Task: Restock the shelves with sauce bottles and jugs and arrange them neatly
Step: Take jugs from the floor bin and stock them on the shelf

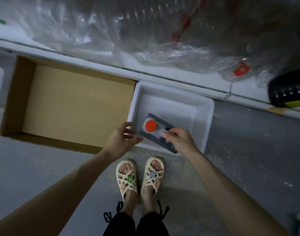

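Head view showed 1 jug [158,133] over the tub [209,120], our right hand [180,140] wrapped round its handle, our left hand [121,139] spread beside it, holding nothing. The box [69,103] left of the tub showed bare cardboard; we judged restocking nearly done, this jug not yet shelved.

Jug [152,128] over tub [209,116]; box [77,103] just left of tub

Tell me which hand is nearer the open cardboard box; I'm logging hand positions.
Left. The left hand hovers open just beside the cardboard box, at its right wall; the right hand is farther right, gripping the handle of the jug in the white bin.
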